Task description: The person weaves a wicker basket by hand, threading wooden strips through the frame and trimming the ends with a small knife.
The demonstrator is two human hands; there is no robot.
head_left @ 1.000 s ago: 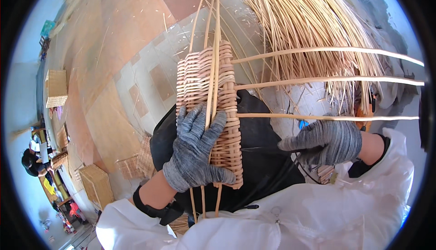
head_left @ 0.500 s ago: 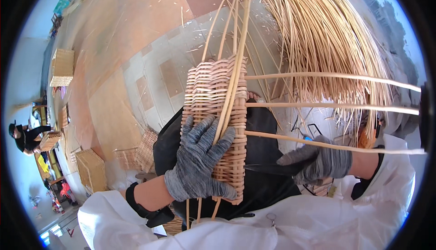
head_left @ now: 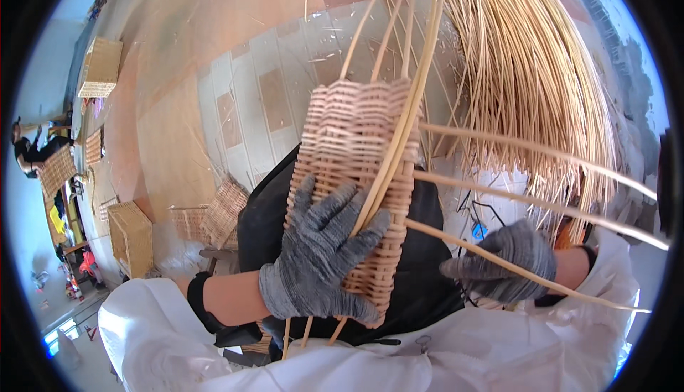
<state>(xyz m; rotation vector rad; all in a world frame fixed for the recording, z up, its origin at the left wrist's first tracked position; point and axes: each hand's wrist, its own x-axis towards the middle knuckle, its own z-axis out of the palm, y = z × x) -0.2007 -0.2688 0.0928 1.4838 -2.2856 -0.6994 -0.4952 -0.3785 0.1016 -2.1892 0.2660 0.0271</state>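
A woven wicker panel lies tilted over my lap, its top leaning right. My left hand, in a grey knitted glove, presses on its lower half with fingers spread and holds it, the thumb near the lower edge. Long canes run up from under its index finger across the panel. Bare stakes stick out to the right, and others from the top and bottom. My right hand, gloved alike, is apart from the panel beside the lowest right stake. Its fingers are bent together; what they hold is not clear.
A big bundle of loose canes lies at the upper right. Wicker boxes and woven pieces stand on the left floor. A person in dark clothes sits with wickerwork at the far left. Cane scraps litter the floor.
The panel has tilted clockwise and shifted right with its stakes, the right ones now sloping down. My left hand stays on it. A dark, blurred thin shape by my right hand no longer shows clearly.
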